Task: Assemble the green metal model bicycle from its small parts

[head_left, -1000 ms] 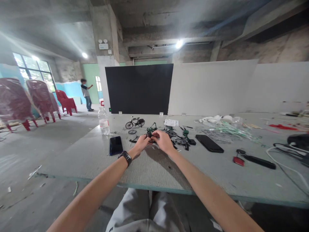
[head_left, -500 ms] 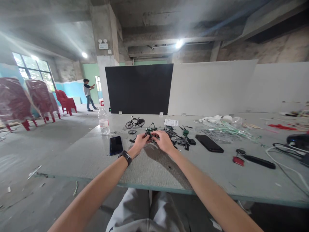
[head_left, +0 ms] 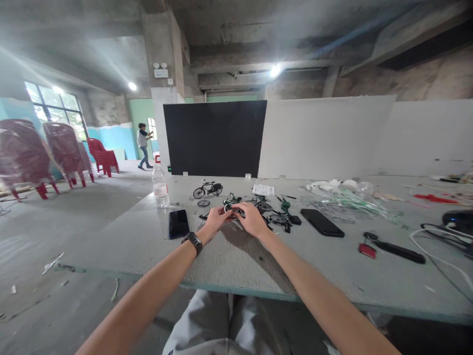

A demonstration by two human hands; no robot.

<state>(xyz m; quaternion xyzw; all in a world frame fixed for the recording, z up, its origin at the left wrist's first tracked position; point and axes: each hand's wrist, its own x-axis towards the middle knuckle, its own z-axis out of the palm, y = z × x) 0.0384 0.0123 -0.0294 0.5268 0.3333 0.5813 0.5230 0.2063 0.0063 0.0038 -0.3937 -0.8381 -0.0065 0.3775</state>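
Observation:
Both hands meet over the middle of the table around a small model bicycle wheel [head_left: 229, 208]. My left hand [head_left: 215, 220], with a dark watch on its wrist, pinches the wheel's left side. From the right, the fingers of my right hand [head_left: 253, 219] close on it too and cover part of it. Just behind the fingertips shows a green model bicycle frame [head_left: 231, 198]; whether it joins the wheel I cannot tell. Dark bicycle parts [head_left: 278, 218] lie right of my right hand. Farther back stands a black model bicycle [head_left: 208, 189], with a loose wheel [head_left: 203, 203] lying in front of it.
A water bottle [head_left: 160, 187] and a phone [head_left: 178, 224] are on the left. To the right lie a black phone [head_left: 322, 223], a black-handled tool [head_left: 399, 250], a red piece [head_left: 367, 251] and plastic scraps [head_left: 343, 197]. Another person [head_left: 143, 145] is far back near stacked red chairs [head_left: 101, 157].
The green frame behind my fingers sits lower, and the wheel's pale rim shows more plainly between my hands. The view has shifted slightly. In the background, the other person has moved right.

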